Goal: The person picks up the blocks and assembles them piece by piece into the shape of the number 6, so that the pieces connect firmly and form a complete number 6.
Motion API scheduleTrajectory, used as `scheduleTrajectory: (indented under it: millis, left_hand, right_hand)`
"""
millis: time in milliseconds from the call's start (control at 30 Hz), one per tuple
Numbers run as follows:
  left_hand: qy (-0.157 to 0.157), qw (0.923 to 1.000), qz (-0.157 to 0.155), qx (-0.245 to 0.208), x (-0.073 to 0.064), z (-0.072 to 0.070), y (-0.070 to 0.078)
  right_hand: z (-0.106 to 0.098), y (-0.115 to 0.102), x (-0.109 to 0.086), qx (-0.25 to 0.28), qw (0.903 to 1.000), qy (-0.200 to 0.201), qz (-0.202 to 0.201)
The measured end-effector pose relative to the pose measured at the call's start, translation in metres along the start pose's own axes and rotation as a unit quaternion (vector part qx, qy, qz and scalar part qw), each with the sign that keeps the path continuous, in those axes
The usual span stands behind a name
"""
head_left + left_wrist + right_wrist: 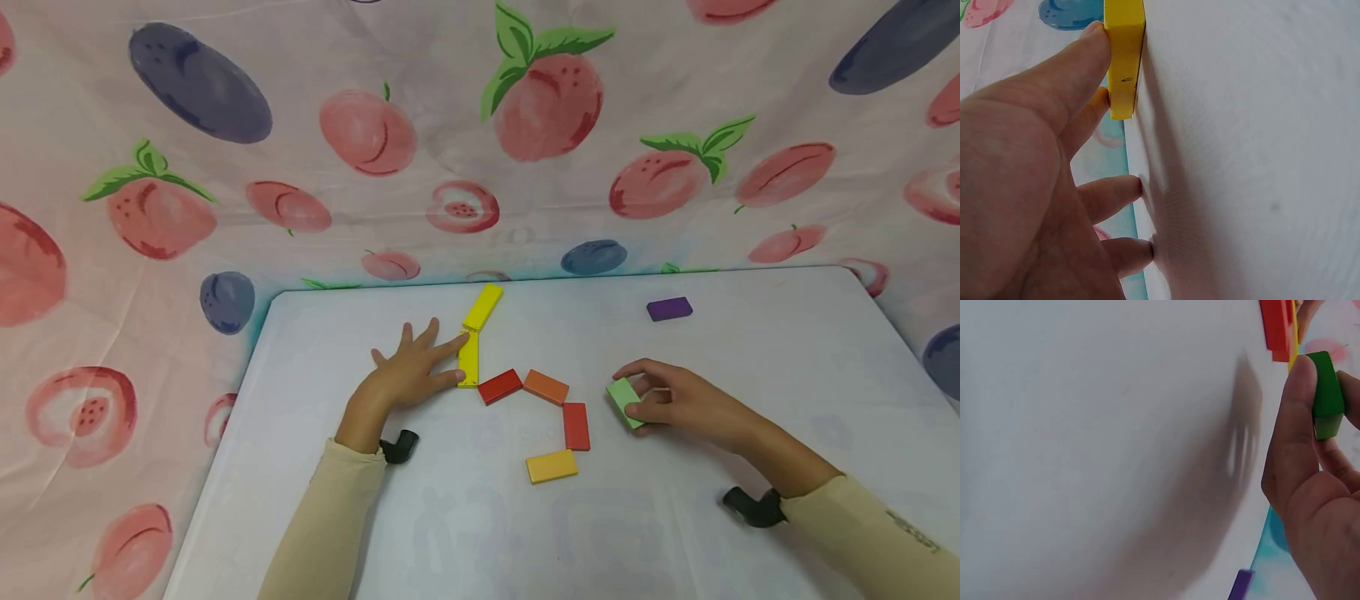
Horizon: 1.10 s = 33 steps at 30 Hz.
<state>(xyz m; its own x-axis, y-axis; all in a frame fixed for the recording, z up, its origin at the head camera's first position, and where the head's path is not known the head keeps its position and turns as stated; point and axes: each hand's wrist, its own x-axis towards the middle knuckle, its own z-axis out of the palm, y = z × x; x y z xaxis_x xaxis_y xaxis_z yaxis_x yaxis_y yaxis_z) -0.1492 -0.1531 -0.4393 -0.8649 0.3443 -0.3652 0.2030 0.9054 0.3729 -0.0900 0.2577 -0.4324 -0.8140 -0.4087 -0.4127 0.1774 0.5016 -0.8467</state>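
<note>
My left hand [408,372] is spread over the white table, its thumb and index fingertips touching the lower yellow block [468,367]. The left wrist view shows that yellow block [1124,62] against the thumb tip, with the other fingertips on the table. A second yellow block [483,306] meets its far end. Between the thumb and fingers of my right hand [678,400], a light green block [624,400] is pinched. In the right wrist view the green block [1327,394] looks raised off the tabletop.
From the lower yellow block a curved row continues: a red block [500,387], an orange block [546,387], another red block [577,427] and an amber block [552,467]. A purple block [670,309] lies alone at the back right. Fruit-patterned cloth [442,108] rises behind the table [360,542].
</note>
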Motion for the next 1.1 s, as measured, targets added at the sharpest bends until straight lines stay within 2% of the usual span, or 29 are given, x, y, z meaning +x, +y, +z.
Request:
scheduleTrajectory:
  millis: [300,533,700,1100]
  left_hand:
    - [0.004,1.0000,0.003,0.003,0.001,0.002,-0.002]
    - [0.005,1.0000,0.003,0.008,0.000,0.002,-0.002]
    - [0.005,1.0000,0.004,0.004,0.000,0.002,-0.002]
    - [0.003,1.0000,0.006,0.002,-0.001,0.002,-0.003]
  right_hand:
    - [0.011,-0.011,0.003,-0.007,0.9999,-0.011,0.003]
    - [0.021,-0.017,0.010,-0.039,0.9990,-0.005,-0.020]
    - [0.029,-0.024,0.015,-0.044,0.9988,-0.005,-0.020]
    - [0.052,-0.040,0.030,-0.033,0.9971,-0.042,-0.055]
